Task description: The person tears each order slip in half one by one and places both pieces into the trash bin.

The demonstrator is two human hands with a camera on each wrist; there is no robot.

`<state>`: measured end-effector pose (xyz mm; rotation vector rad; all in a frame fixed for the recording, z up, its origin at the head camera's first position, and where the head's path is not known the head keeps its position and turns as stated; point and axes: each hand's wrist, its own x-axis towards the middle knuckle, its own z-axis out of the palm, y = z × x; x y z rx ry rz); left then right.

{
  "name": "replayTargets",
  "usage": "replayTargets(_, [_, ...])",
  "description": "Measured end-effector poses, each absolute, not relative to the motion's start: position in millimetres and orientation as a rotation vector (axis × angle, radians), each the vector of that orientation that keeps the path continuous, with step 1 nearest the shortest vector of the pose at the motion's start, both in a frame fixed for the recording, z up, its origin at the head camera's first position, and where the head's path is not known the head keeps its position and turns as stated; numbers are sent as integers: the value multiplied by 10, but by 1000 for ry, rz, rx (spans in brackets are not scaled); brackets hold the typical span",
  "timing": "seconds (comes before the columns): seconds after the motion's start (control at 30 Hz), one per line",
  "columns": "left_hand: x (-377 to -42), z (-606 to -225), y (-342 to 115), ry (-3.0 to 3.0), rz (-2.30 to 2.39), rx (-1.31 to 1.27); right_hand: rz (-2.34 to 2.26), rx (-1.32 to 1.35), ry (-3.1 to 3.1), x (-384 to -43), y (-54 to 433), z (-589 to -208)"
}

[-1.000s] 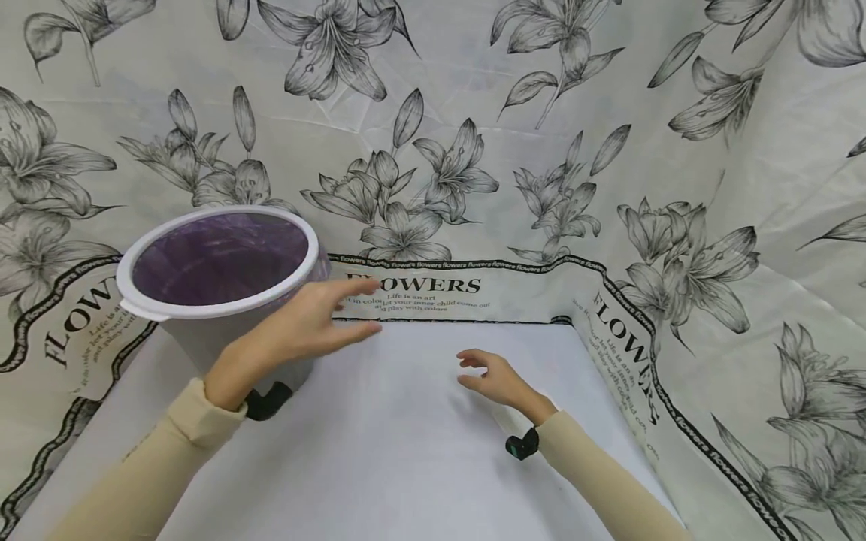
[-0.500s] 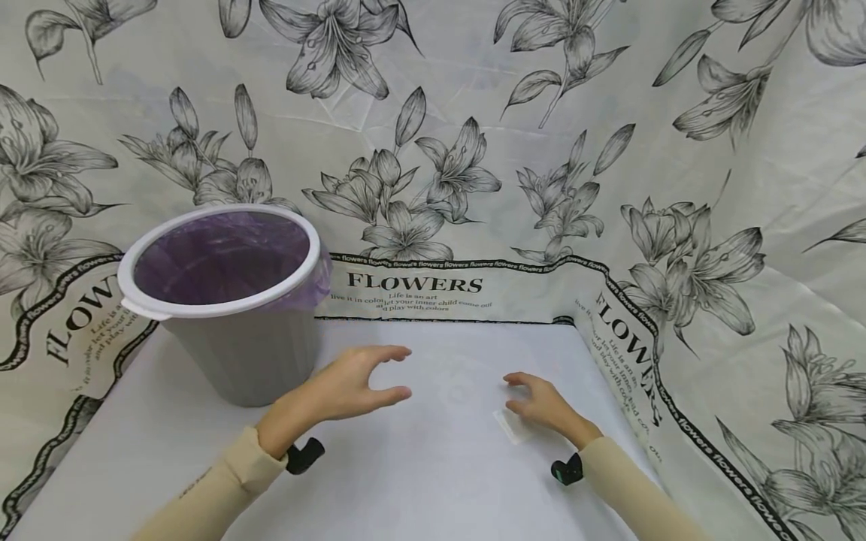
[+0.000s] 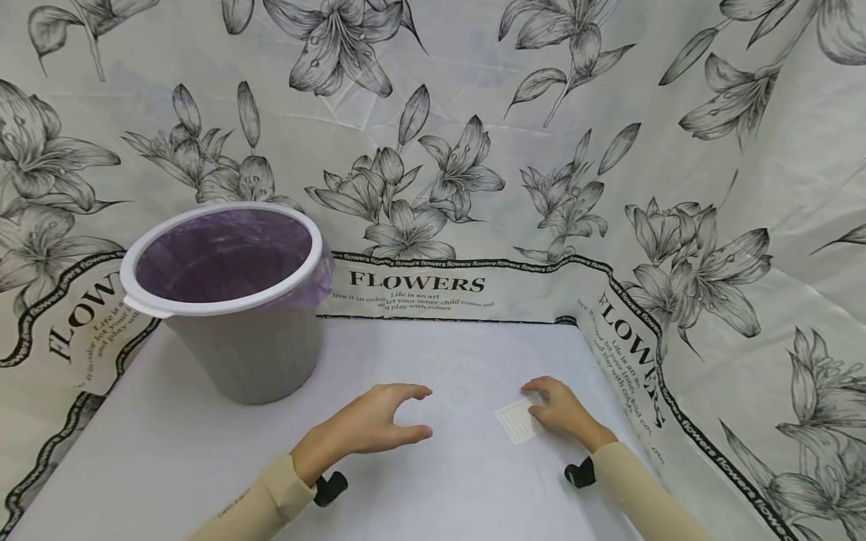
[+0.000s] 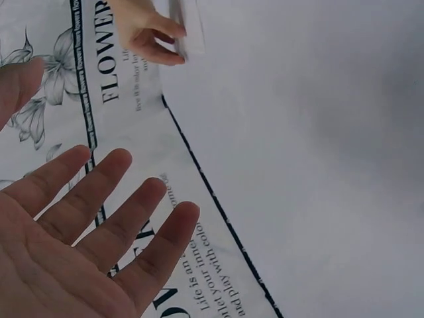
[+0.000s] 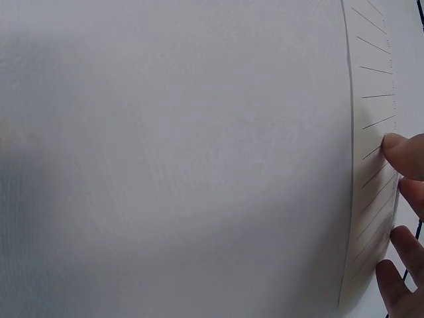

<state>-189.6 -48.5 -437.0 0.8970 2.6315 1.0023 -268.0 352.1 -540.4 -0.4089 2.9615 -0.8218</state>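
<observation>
A small white lined note paper (image 3: 516, 422) lies on the white table at the right, its ruled lines plain in the right wrist view. Whether it is one sheet or a thin pad, I cannot tell. My right hand (image 3: 564, 409) pinches it at its right edge, thumb on the ruled face and other fingers along the far edge. Part of the paper is hidden under that hand. Well to the left, my left hand (image 3: 368, 421) hovers over the table, holding nothing; in the left wrist view its fingers (image 4: 99, 212) are spread and fairly straight.
A grey waste bin (image 3: 250, 361) with a white rim and purple liner stands at the back left. White cloth (image 3: 433, 488) covers the table. Flower-printed fabric (image 3: 433, 173) rises behind and at both sides, and black wrist cameras (image 3: 330, 489) are strapped to both wrists.
My left hand has come away from in front of the bin, moving right and toward me. My right hand has moved right and nearer, down to the paper, which now shows more fully.
</observation>
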Motion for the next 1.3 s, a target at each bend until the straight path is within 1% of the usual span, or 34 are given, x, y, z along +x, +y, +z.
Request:
replayTargets(0.33, [-1889,-4504,-412,2597,1013,882,-779,-362,2929,-2737,3517,-5380])
replayTargets(0.77, [-1901,-4579,-432,2576,1040,871,-659,-446,2927,-2856,3487,-5404])
replayTargets(1.0, [-1914,-4634,-413,2573,1060,869,-621,-388,2932,-2879,3479,-5393])
replayTargets(1.3, [-1893,-4651,-387,2541,1081,855,-617,-447,2943,-2882,3420,-5419])
